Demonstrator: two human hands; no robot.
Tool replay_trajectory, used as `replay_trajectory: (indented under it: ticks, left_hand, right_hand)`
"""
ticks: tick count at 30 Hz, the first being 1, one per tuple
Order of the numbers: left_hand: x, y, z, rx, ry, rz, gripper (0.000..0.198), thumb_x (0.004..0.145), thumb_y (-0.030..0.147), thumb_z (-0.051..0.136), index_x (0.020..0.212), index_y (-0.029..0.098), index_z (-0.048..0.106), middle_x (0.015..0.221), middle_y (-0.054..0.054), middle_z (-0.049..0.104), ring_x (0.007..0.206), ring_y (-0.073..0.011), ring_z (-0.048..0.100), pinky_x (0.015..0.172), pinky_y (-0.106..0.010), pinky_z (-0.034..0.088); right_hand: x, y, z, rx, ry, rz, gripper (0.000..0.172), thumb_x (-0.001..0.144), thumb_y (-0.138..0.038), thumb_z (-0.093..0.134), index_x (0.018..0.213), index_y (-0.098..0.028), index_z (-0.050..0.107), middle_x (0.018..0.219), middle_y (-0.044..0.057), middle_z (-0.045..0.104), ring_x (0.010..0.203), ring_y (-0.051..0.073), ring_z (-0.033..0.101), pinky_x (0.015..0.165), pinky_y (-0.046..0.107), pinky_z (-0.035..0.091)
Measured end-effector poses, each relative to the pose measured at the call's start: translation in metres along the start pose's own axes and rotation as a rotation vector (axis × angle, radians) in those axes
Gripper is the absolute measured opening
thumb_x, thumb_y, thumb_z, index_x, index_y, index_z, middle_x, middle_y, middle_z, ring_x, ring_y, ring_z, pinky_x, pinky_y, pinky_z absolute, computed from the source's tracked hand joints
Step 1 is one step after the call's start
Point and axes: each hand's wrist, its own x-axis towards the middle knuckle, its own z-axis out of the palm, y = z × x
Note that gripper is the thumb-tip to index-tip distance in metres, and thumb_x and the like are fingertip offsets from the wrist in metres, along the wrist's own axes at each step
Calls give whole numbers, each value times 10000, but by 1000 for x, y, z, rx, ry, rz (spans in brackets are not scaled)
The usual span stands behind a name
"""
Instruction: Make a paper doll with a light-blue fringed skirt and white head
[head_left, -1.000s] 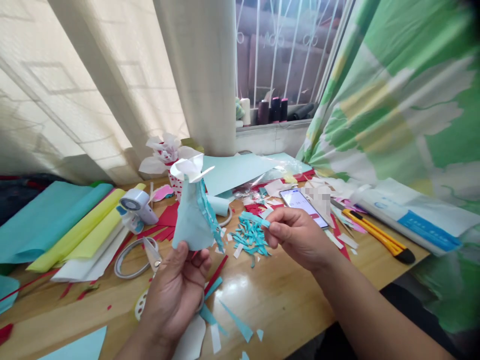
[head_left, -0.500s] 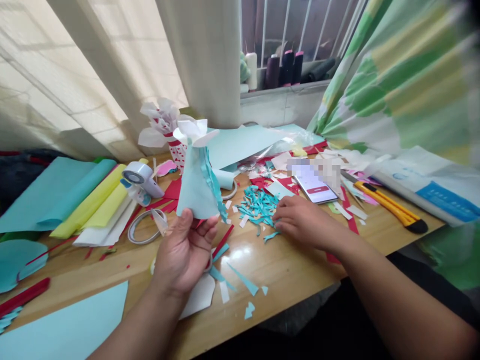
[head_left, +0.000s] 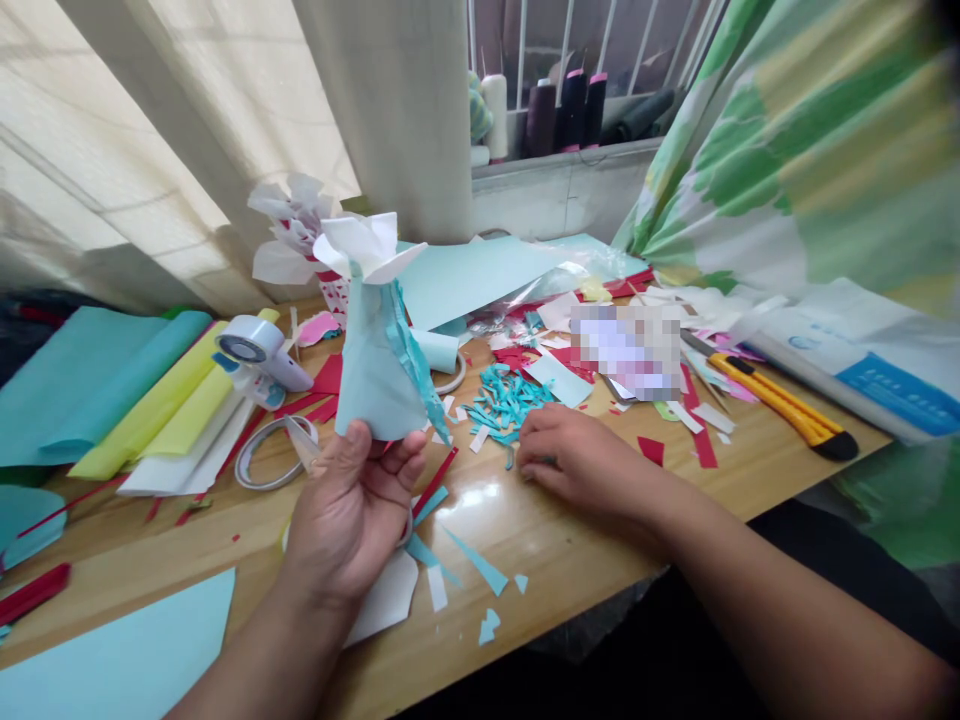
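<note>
Paper cone [head_left: 379, 375] held well in from the front edge of the tabletop [head_left: 585, 560]: keep the left hand [head_left: 352, 520] pinching its base lightly; right hand [head_left: 566, 460] curls beside turquoise paper strips [head_left: 499, 400], grip unclear

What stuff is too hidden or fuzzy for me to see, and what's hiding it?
All in the head view:
1. Phone: a patch of blurry squares covers its screen.
2. Right hand: its own back and curled fingers hide whether it pinches anything.
3. Light blue cone: white petals cover its top; the left hand covers part of its lower edge.
4. Light blue sheet: cut off by the picture's left and bottom edges.
</note>
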Motion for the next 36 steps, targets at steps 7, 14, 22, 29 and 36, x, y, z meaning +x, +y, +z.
replay_trajectory:
  ticks: [7,14,22,29,36]
  left_hand:
    - [2,-1,-4,-20,-60,-10,55,703,167,720,730,161,673,736,-63,748,698,-191,710,632,-269,587]
    - [-4,-11,-3,-17,-89,-14,99,685,160,739,758,131,678,782,-78,745,753,-205,707,692,-294,586]
    - [-10,-21,-1,23,-132,35,102,706,198,730,773,131,694,858,-98,743,796,-198,699,706,-281,578]
    - [-15,-29,-4,93,-175,21,120,695,239,739,778,154,727,819,-62,748,797,-196,697,711,-265,573]
    - [-14,-33,-3,132,-181,53,125,625,283,785,725,220,745,817,-8,749,809,-221,704,685,-256,574]
  right_hand:
    - [-2,-13,-24,857,177,134,82,788,-247,636,733,-190,660,766,21,624,720,147,570,665,282,440]
    - [13,-49,-26,1287,432,117,51,777,-252,685,795,-205,693,655,-18,640,610,79,562,583,199,434]
    - [40,-81,-25,1318,593,68,165,740,-186,719,815,-210,574,674,-46,652,661,79,632,602,171,468]
    - [42,-82,-26,1342,658,38,180,758,-157,690,819,-201,527,666,-57,640,634,73,624,598,179,473]
    - [40,-84,-27,1401,684,96,218,727,-221,732,810,-190,532,644,-46,646,571,70,577,537,181,449]
